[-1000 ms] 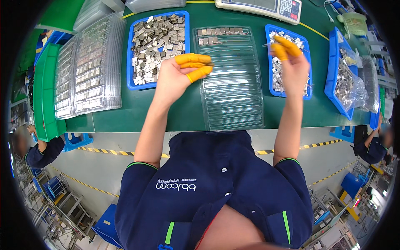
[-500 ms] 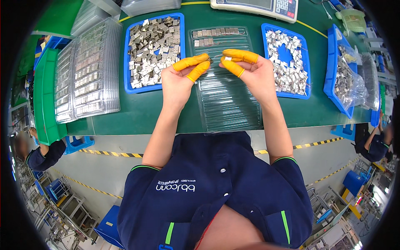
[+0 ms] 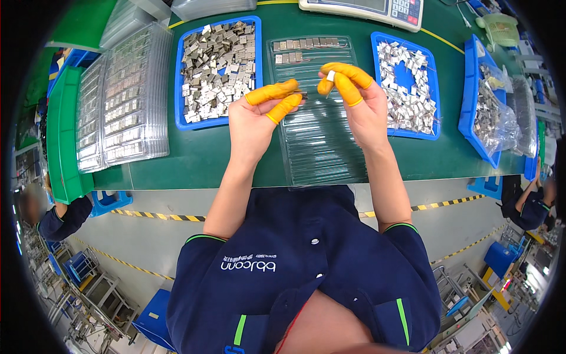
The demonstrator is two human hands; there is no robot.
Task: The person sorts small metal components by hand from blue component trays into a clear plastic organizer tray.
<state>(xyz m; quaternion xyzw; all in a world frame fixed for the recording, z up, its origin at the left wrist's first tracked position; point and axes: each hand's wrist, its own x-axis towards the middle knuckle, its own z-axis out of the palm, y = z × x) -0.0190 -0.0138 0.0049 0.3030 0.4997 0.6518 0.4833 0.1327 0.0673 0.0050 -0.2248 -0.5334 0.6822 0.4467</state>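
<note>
Yellow finger cots cover the thumbs and fingers of both hands. My left hand (image 3: pixel 254 115) pinches a small dark metal piece (image 3: pixel 303 94) at its fingertips. Between the thumb and finger of my right hand (image 3: pixel 368 109) is a small white connector (image 3: pixel 331 75); its far end is hidden by the fingers. Both hands hover over a clear ribbed plastic tray (image 3: pixel 321 144). Along that tray's far end lie two rows of small grey metal pieces (image 3: pixel 306 43), the second row shorter. The hands are apart, with a gap between the two held parts.
A blue bin (image 3: pixel 259 53) of grey metal pieces stands left, and another blue bin (image 3: pixel 404 75) of white wired connectors right. Stacked filled clear trays (image 3: pixel 127 100) and a green bin (image 3: pixel 63 135) lie far left. A scale (image 3: pixel 365 10) stands behind; a blue crate (image 3: pixel 469 100) is far right.
My hands have drawn apart: the right moved slightly up and right with the white connector, now showing more clearly. The left dipped slightly, still holding the metal piece.
</note>
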